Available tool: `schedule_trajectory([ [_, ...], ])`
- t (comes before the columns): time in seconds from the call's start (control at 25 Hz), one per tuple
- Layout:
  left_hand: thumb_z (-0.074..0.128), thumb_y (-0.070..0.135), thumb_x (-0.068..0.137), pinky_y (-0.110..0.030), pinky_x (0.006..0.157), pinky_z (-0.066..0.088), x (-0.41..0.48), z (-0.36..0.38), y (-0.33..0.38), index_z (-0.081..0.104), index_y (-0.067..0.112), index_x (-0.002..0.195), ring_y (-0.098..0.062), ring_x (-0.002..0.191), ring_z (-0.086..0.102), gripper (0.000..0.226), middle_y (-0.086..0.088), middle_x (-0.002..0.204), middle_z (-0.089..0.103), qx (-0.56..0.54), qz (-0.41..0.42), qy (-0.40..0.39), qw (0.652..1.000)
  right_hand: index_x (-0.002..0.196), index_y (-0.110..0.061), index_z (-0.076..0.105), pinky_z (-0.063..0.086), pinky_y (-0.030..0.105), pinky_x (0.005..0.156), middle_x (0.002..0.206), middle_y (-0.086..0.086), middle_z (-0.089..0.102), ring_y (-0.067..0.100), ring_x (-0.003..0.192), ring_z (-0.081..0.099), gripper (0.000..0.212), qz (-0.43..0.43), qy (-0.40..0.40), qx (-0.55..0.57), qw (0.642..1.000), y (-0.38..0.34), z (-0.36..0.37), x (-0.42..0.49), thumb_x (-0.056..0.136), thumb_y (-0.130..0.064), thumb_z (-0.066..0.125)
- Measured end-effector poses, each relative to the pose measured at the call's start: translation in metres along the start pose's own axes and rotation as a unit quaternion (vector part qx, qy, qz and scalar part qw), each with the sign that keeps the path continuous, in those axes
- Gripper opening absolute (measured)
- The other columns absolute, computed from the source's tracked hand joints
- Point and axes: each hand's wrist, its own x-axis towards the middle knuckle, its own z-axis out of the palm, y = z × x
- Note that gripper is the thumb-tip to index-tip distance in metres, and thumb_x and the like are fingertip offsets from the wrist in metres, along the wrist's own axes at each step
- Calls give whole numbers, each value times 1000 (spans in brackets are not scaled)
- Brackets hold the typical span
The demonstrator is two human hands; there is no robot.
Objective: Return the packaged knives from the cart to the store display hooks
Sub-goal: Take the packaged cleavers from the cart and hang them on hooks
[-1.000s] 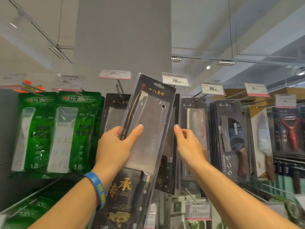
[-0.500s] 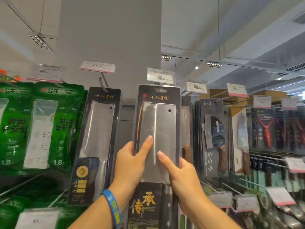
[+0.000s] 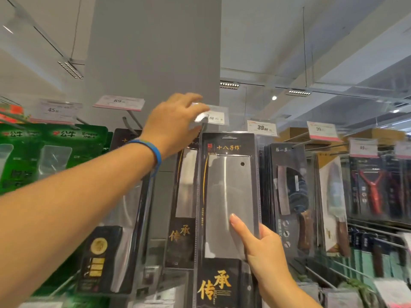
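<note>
One pack [image 3: 229, 185], left hand [image 3: 171, 125] moved to tag [image 3: 216, 117]

Cleaver pack [image 3: 229, 196] before other packs [image 3: 185, 185], seemingly just below price tag [image 3: 214, 117]

Grey pillar [image 3: 155, 47] (broad, plain) under white ceiling [image 3: 311, 30] with strip lights [image 3: 229, 85].

Display hooks [image 3: 132, 125] with packaged knives [image 3: 289, 196] in rows, green packs [image 3: 66, 150] (far left), price tags [image 3: 119, 102] at the tips
</note>
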Motion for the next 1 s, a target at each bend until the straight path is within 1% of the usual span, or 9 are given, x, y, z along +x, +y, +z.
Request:
schedule_trajectory([
  [0.12,48,22,103,-40,73,53,27,-2,-7,61,26,127,-31,101,64,27,-2,121,67,95,60,-53,992,99,-24,76,54,12,56,83,-12,79,2,74,75,49,-4,-7,-36,999,4,0,10,65,-58,81],
  [0.28,40,33,105,-38,64,48,52,-15,-10,61,20,109,-34,77,59,25,-9,91,68,33,-12,-78,996,84,-26,78,62,29,72,80,-14,78,5,76,75,52,-13,-14,-78,997,1,6,18,59,-72,76],
  [0.36,41,36,105,-38,65,47,53,-15,-9,61,22,106,-32,75,56,24,-7,87,66,29,-34,-89,995,76,-25,71,54,18,61,72,-16,73,0,70,70,54,-53,-9,-94,994,-6,14,24,62,-77,71],
  [0.4,41,37,104,-36,65,43,51,-14,-7,62,23,106,-31,74,54,25,-5,85,64,31,-44,-87,995,85,-25,72,50,16,62,78,-15,73,2,76,70,58,-68,-3,-109,992,-9,18,27,64,-79,68],
  [0.48,41,41,104,-32,66,38,50,-14,-5,62,24,105,-30,76,54,27,-3,86,63,26,-68,-87,994,100,-20,72,51,16,70,90,-12,74,9,91,69,71,-68,9,-135,989,-13,25,36,67,-83,64],
  [0.6,42,43,103,-32,70,38,55,-15,0,63,26,108,-34,88,60,27,-6,100,70,34,-85,-102,991,79,-7,61,55,14,70,78,-12,73,1,80,69,70,-68,11,-135,988,-11,27,39,73,-77,67],
  [0.72,44,43,103,-32,72,39,57,-17,2,63,27,111,-33,92,60,26,-5,107,71,43,-90,-113,989,97,-11,69,58,45,82,92,8,71,16,88,69,75,-59,4,-179,982,-1,28,39,72,-82,63],
  [0.92,41,44,104,-36,72,45,52,-18,6,62,25,115,-31,87,59,30,-6,105,70,43,-94,-105,989,120,-7,68,57,51,91,109,11,73,26,101,70,106,9,-1,-126,992,9,26,40,56,-91,59],
  [1.0,41,42,104,-33,68,41,51,-16,4,62,25,116,-25,82,56,30,-5,102,70,39,-89,-97,991,107,-11,72,56,56,90,97,18,70,30,95,70,99,6,27,-101,994,9,24,42,52,-93,61],
])
